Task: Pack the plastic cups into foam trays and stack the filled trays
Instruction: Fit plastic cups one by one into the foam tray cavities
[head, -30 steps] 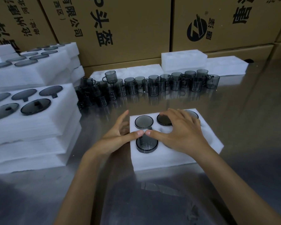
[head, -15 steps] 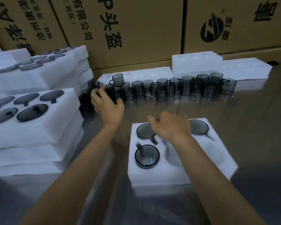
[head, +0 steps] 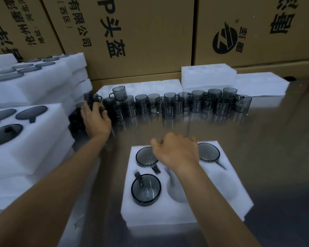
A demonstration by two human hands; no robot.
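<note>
A white foam tray (head: 185, 213) lies on the steel table in front of me. Three smoky grey plastic cups sit in its pockets: front left (head: 146, 189), back left (head: 146, 156) and back right (head: 208, 151). The front middle pocket (head: 177, 192) is bare. My right hand (head: 177, 152) hovers over the tray's back middle, its fingers loosely curled with nothing seen in them, and it hides the pocket beneath. My left hand (head: 95, 118) has reached the left end of the row of loose cups (head: 185, 104), and its fingers curl round a dark cup (head: 100, 111) there.
Stacks of filled foam trays (head: 34, 139) stand at the left, close to my left arm. Empty foam trays (head: 209, 75) lie behind the cup row. Cardboard boxes (head: 141, 32) wall off the back. Bare steel table (head: 266, 139) stretches to the right.
Both hands left the front-left cup in the tray. My left hand went out to the left end of the cup row; my right hand lifted and moved forward over the tray's back.
</note>
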